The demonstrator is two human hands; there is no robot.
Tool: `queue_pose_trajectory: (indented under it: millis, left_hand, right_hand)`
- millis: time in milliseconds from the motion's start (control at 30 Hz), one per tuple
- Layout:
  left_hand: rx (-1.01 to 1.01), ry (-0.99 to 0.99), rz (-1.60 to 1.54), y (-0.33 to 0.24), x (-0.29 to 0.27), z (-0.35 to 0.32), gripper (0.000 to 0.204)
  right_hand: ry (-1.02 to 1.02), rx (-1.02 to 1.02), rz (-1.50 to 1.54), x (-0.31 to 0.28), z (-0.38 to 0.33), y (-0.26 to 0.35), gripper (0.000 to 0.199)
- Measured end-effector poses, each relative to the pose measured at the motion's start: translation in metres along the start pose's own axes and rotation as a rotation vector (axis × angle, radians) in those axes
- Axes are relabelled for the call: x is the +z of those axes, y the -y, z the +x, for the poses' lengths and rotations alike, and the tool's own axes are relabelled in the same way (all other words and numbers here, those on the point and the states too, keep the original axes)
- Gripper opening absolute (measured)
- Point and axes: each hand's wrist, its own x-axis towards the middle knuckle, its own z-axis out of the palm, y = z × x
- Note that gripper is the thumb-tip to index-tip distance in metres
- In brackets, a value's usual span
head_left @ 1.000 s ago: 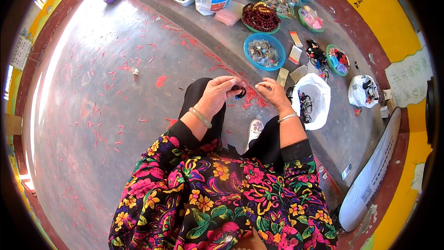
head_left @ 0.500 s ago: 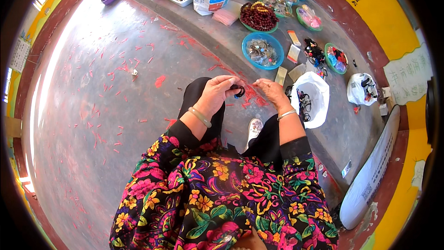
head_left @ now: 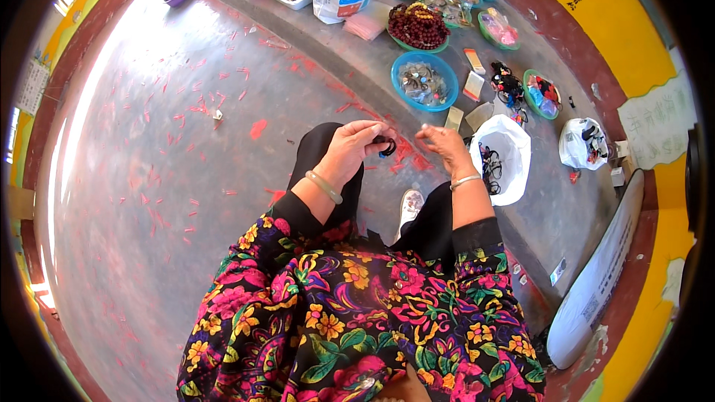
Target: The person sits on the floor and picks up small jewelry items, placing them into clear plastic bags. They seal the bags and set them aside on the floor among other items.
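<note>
My left hand [head_left: 348, 150] is closed in a pinch on a small black cord loop [head_left: 389, 148] with a bit of blue on it, perhaps a bracelet. A short way to its right, my right hand [head_left: 445, 147] has its thumb and forefinger pressed together. Whatever those fingertips hold, if anything, is too fine to make out. Beside my right wrist stands a white plastic bag [head_left: 515, 150], its mouth wide, with similar black loops [head_left: 491, 166] inside.
A blue basin [head_left: 398, 93] of small packets sits on the raised floor, near small boxes [head_left: 474, 85] and a basket of dark red beads [head_left: 417, 27]. Farther right are black cords [head_left: 506, 83] and another white bag [head_left: 572, 150]. Red scraps [head_left: 258, 129] litter the lower floor.
My right hand has drawn slightly to the right, away from the left, and its fingers have curled in more. The left hand keeps its hold on the black loop.
</note>
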Motion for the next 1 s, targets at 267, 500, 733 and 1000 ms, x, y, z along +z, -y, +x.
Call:
queue_pose_trajectory:
  millis: [267,500,733,1000]
  left_hand:
    - [-0.01,-0.022,-0.001,-0.001,0.0,0.001,0.015]
    - [-0.006,-0.017,-0.003,0.004,-0.003,0.003,0.015]
    - [-0.019,-0.104,0.025,0.018,0.008,0.005,0.015]
    - [-0.069,-0.19,0.062,0.035,0.015,0.004,0.014]
  right_hand:
    - [0.008,0.09,0.77,-0.004,-0.015,0.015,0.037]
    - [0.043,0.011,0.853,-0.005,-0.026,0.033,0.031]
    - [0.256,-0.154,0.875,0.007,-0.037,0.05,0.027]
    - [0.275,-0.145,0.765,0.01,-0.037,0.052,0.017]
